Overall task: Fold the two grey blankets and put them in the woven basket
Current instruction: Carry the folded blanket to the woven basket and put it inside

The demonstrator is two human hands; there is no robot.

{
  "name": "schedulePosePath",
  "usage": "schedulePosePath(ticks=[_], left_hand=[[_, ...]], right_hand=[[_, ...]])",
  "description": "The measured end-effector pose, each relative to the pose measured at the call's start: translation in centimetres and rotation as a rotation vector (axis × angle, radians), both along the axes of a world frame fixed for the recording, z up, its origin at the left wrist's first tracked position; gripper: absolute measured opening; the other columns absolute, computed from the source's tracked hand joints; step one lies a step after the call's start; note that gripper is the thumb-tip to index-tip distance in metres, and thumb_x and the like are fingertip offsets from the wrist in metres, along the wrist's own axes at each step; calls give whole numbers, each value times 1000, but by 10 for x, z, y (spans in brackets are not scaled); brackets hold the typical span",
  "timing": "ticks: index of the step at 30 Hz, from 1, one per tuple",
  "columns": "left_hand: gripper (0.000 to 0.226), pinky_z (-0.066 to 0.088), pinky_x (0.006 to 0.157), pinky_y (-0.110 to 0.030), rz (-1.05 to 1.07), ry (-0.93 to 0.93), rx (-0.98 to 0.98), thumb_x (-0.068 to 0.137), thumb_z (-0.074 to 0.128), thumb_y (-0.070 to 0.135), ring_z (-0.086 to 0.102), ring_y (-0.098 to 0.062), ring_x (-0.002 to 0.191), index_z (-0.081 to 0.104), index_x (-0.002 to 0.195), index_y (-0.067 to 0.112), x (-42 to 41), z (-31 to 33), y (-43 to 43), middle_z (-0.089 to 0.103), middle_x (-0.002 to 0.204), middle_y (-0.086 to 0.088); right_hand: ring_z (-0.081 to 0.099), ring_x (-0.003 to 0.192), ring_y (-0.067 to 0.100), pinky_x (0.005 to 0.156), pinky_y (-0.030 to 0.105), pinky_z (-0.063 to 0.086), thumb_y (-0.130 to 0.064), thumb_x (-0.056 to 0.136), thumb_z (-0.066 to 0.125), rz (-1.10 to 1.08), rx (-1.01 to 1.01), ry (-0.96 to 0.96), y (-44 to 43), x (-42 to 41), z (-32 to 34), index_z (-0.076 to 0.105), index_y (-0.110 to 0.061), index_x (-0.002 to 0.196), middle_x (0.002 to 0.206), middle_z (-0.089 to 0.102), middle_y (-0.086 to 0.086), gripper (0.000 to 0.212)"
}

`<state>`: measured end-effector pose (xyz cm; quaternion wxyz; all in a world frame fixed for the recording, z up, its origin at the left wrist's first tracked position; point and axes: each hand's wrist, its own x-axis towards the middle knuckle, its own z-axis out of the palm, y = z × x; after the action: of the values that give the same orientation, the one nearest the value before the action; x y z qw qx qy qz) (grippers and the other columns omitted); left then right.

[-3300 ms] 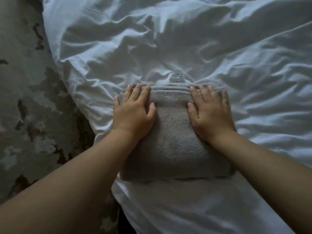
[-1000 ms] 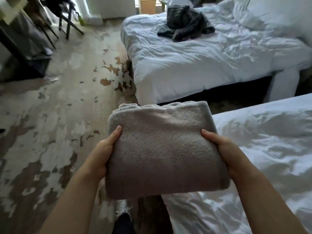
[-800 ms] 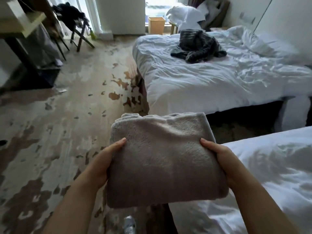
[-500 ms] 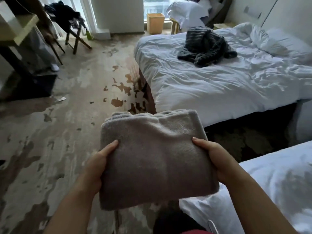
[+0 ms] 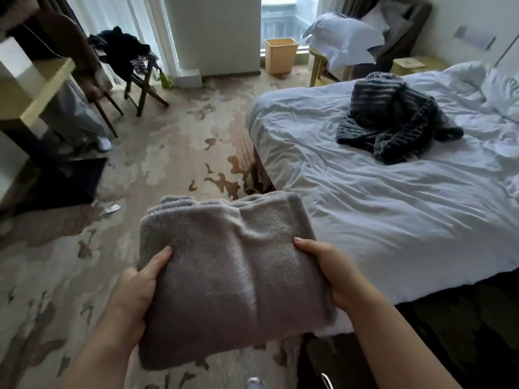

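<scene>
A folded light grey fleece blanket (image 5: 233,273) is held flat in the air in front of me, above the patterned carpet. My left hand (image 5: 140,287) grips its left edge with the thumb on top. My right hand (image 5: 328,270) grips its right edge the same way. A second, dark grey ribbed blanket (image 5: 393,116) lies crumpled and unfolded on the white bed (image 5: 365,206) at the right. A tan basket (image 5: 280,55) stands on the floor by the window at the far end of the room.
A folding chair with dark clothes (image 5: 126,57) and a desk (image 5: 31,88) stand at the left. A small table with a white pillow (image 5: 342,44) sits near the window. Open carpet (image 5: 174,147) runs between the desk and the bed.
I lifted the folded blanket off the near bed with both hands and turned toward the room. The view has swung left and the window end has come closer.
</scene>
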<state>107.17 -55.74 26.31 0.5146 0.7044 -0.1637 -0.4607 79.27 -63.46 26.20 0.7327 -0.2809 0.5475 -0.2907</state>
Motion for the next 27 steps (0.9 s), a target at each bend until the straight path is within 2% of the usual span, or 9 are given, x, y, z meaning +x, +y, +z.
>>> schedulePosePath(ticks=[2, 5, 8, 10, 12, 16, 18, 22, 27], left_hand=[[33, 53, 62, -33, 4, -12, -24, 82, 69, 33, 70, -25, 61, 69, 90, 1, 21, 6, -46, 73, 71, -12], [32, 52, 59, -31, -7, -3, -36, 82, 68, 34, 70, -22, 61, 69, 90, 3, 53, 2, -123, 74, 70, -10], [35, 53, 55, -29, -40, 20, -37, 81, 69, 36, 70, -22, 61, 69, 91, 2, 88, -12, -212, 74, 72, -12], [35, 53, 52, -28, -69, 35, -34, 80, 70, 36, 70, -22, 61, 69, 92, 3, 112, -22, -277, 74, 72, -11], [35, 54, 57, -30, -117, 50, -34, 80, 70, 34, 70, -25, 63, 68, 95, 3, 133, -27, -345, 74, 72, -11], [36, 54, 65, -35, -210, 65, -31, 80, 71, 35, 69, -28, 68, 67, 95, 2, 163, -20, -470, 74, 72, -12], [37, 55, 68, -37, -242, 70, -30, 80, 71, 34, 69, -30, 71, 67, 97, 2, 171, -13, -529, 74, 77, -14], [26, 53, 57, -30, -335, 76, -58, 81, 70, 32, 70, -20, 59, 68, 89, 7, 182, -10, -646, 74, 70, -8], [27, 54, 66, -35, -351, 71, -54, 81, 71, 31, 70, -24, 66, 68, 92, 7, 198, -20, -801, 74, 74, -9]], right_hand=[[72, 86, 30, 80, 38, 56, -28, 83, 66, 7, -14, 4, -50, 23, 6, 70, -3, 104, 97, 74, 18, 33], [70, 94, 32, 89, 43, 55, -27, 83, 67, -18, -27, 20, -126, 55, 4, 69, -1, 107, 99, 73, 18, 36], [71, 91, 29, 85, 40, 56, -29, 83, 67, -35, -27, 52, -203, 87, -5, 71, -3, 105, 97, 74, 16, 34], [71, 94, 30, 88, 41, 55, -29, 84, 66, -66, -20, 58, -256, 110, -9, 70, -3, 105, 98, 74, 16, 33], [70, 95, 32, 91, 44, 54, -27, 85, 65, -122, -15, 76, -308, 130, -10, 70, -3, 104, 99, 74, 17, 32], [73, 83, 29, 74, 36, 57, -27, 85, 65, -208, -24, 78, -404, 156, 3, 73, -3, 97, 95, 74, 18, 28], [72, 83, 30, 73, 36, 56, -27, 84, 65, -260, -37, 88, -450, 164, 10, 74, -4, 96, 94, 74, 18, 27], [72, 79, 31, 71, 37, 57, -25, 82, 65, -357, -43, 68, -546, 174, 10, 74, -4, 94, 94, 74, 20, 25], [72, 75, 31, 64, 34, 57, -26, 82, 65, -357, -11, 69, -698, 194, -7, 75, -3, 87, 93, 73, 21, 26]])
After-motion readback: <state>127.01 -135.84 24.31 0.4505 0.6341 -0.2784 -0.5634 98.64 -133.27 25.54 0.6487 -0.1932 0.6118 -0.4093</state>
